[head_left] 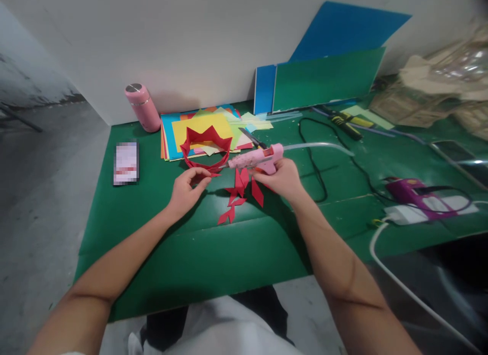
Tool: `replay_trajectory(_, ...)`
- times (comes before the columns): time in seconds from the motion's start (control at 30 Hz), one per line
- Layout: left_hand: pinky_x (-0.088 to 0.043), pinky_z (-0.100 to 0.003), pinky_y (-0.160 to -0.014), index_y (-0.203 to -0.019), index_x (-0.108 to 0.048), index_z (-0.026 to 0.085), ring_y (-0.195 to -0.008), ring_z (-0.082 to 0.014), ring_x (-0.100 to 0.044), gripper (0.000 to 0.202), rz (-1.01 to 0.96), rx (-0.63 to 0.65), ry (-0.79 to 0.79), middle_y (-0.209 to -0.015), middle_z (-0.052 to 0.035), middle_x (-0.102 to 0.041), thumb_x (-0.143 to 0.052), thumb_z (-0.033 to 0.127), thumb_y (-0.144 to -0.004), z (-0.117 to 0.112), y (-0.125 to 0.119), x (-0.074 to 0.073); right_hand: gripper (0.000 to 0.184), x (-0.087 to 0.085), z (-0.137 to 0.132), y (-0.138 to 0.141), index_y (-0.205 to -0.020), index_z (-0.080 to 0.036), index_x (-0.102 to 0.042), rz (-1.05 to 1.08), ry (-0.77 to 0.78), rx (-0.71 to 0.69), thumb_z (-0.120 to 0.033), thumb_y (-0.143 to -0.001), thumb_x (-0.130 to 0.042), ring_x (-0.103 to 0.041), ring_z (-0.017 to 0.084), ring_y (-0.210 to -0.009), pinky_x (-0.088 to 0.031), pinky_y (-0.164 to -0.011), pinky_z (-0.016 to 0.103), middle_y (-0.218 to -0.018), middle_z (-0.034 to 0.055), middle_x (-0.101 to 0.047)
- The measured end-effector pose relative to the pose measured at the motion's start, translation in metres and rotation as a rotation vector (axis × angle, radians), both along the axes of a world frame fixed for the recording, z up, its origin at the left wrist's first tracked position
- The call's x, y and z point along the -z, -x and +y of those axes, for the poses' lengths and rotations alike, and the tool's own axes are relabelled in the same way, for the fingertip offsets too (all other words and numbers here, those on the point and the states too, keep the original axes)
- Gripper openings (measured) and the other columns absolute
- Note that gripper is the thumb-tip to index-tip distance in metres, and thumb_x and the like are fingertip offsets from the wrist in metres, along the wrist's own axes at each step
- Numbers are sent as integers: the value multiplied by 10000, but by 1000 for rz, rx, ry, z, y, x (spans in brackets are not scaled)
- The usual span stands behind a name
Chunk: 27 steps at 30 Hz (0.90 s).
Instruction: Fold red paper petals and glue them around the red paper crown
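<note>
My right hand (280,179) grips a pink hot glue gun (257,156), its nozzle pointing left, with a clear glue stick (320,145) running out of its back. My left hand (189,189) is closed in a pinch on a small folded red paper piece (215,175) close to the nozzle. Just beyond my left hand stands a red folded-paper ring (206,136) with a pointed rim, like a crown. Several loose folded red paper pieces (231,212) lie below the glue gun; some are partly hidden by it and my right hand.
Coloured paper sheets (181,136) lie behind the ring. A pink bottle (143,108) and a blurred-out box-shaped item (126,163) are at left. At right are a black cable (314,164), a box cutter (346,127), a white power strip (407,213) and brown bags (404,106). Green and blue boards (328,80) lean behind.
</note>
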<state>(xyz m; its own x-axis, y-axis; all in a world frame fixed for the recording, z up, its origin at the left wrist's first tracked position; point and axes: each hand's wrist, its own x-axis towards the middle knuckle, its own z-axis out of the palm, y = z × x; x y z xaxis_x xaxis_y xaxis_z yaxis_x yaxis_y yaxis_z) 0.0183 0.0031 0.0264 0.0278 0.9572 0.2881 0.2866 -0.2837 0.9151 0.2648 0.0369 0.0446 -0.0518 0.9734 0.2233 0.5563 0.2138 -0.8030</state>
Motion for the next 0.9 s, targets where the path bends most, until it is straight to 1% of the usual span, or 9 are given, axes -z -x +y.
replay_trajectory(0.13, -527, -225, -616, -924, -635, 175, -685, -115, -643, 265, -78, -20, 76, -873, -38, -698, -707, 372, -761, -3, -1, 6, 340, 3, 0, 2, -513, -154, -553, -81, 19, -26, -451, -613, -686, -415, 106, -502, -317, -472, 247, -488, -7, -465)
replay_trajectory(0.27, -528, -223, -599, -893, -668, 172, -641, -108, -641, 265, -92, -10, 121, -847, -33, -714, -733, 379, -741, -5, -2, 7, 372, 5, 2, 2, -485, -169, -502, -130, 37, -5, -482, -605, -665, -373, 97, -489, -285, -452, 245, -469, -16, -420)
replay_trajectory(0.33, -527, -226, -584, -894, -675, 173, -627, -108, -643, 268, -104, -11, 132, -851, -32, -720, -741, 374, -729, -6, -3, 7, 367, 6, 2, 2, -481, -176, -482, -148, 48, -20, -472, -606, -658, -363, 93, -486, -276, -444, 242, -472, -18, -415)
replay_trajectory(0.43, -529, -227, -562, -898, -664, 171, -608, -113, -652, 275, -140, -20, 143, -811, -27, -719, -753, 354, -713, -6, -3, 6, 325, 8, 1, 3, -520, -175, -514, -159, 53, -65, -452, -616, -654, -391, 99, -494, -299, -451, 238, -492, -16, -453)
replay_trajectory(0.53, -549, -236, -581, -871, -647, 168, -601, -119, -663, 267, -174, -21, 141, -771, -24, -717, -773, 316, -688, -6, -3, 5, 315, 10, 1, 3, -543, -174, -531, -172, 48, -77, -453, -627, -651, -402, 101, -494, -310, -454, 237, -501, -14, -476)
replay_trajectory(0.63, -570, -256, -614, -849, -642, 169, -616, -130, -675, 256, -192, -28, 135, -766, -26, -719, -779, 300, -677, -7, -3, 3, 315, 10, 1, 3, -526, -177, -509, -178, 34, -69, -443, -629, -643, -399, 97, -486, -308, -452, 236, -494, -16, -481)
replay_trajectory(0.8, -586, -286, -653, -851, -644, 169, -662, -152, -697, 281, -214, -27, 146, -782, -31, -724, -778, 343, -676, -8, -3, 3, 294, 7, 1, 4, -549, -179, -532, -179, 48, -68, -444, -624, -633, -439, 119, -510, -326, -471, 248, -504, -4, -508)
replay_trajectory(0.9, -586, -283, -643, -849, -647, 171, -664, -155, -702, 298, -206, -32, 126, -783, -34, -727, -783, 373, -677, -8, -3, 4, 323, 6, 1, 3, -522, -185, -501, -198, 54, -51, -463, -622, -633, -416, 115, -503, -313, -468, 253, -492, -7, -484)
